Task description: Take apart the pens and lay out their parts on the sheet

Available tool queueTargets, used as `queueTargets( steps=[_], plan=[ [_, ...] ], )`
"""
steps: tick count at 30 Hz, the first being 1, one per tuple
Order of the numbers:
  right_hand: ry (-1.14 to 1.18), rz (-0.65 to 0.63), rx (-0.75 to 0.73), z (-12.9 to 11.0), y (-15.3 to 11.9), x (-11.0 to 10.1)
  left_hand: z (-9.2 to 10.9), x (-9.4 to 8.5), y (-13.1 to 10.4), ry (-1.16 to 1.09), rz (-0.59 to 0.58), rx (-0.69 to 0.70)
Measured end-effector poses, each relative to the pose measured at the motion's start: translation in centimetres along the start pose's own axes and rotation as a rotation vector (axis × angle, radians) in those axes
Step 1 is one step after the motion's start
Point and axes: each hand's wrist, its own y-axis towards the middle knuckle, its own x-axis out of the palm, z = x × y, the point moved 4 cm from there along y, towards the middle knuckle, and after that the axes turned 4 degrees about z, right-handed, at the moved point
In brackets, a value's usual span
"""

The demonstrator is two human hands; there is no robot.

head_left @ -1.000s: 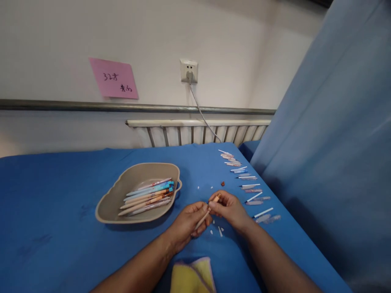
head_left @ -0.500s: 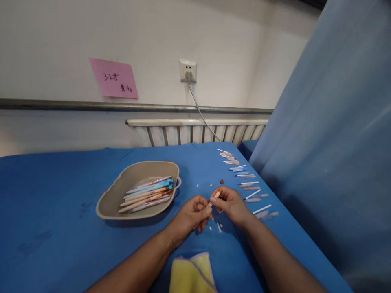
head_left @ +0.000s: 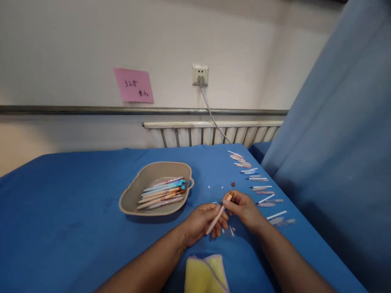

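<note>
Together, left hand (head_left: pixel 200 219) and right hand (head_left: pixel 242 207) pinch the pen (head_left: pixel 218 214).

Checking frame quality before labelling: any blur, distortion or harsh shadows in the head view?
Head view: wide-angle warp bends the wall rail and stretches the blue curtain; light is soft and even, with a faint shadow under the tray; left hand, right hand and the pen between them are slightly soft; pen parts at right are too small to resolve.

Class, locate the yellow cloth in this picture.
In the head view the yellow cloth lies at the bottom edge on the blue table, between the person's forearms, just below both hands.
</note>
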Motion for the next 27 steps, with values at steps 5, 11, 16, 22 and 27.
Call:
queueTargets(
  steps=[5,11,16,22,27],
  plan=[
    [-0.058,-0.011,0.002,0.72,-0.06,-0.07,-0.10,-0.44,-0.01,0.051,0.123,0.106],
    [-0.018,-0.014,-0.006,0.46,-0.35,0.13,-0.67,-0.04,-0.02,-0.045,0.000,-0.006],
    [-0.061,-0.016,0.008,0.42,-0.37,0.16,-0.48,-0.50,0.07,0.037,0.139,0.106],
    [-0.006,-0.045,0.023,0.50,-0.28,0.08,-0.89,-0.12,-0.05,-0.044,-0.020,-0.019],
    [-0.010,-0.051,0.053,0.99,-0.01,0.61,-0.74,-0.88,0.19,0.018,0.145,0.121]
  ],
)
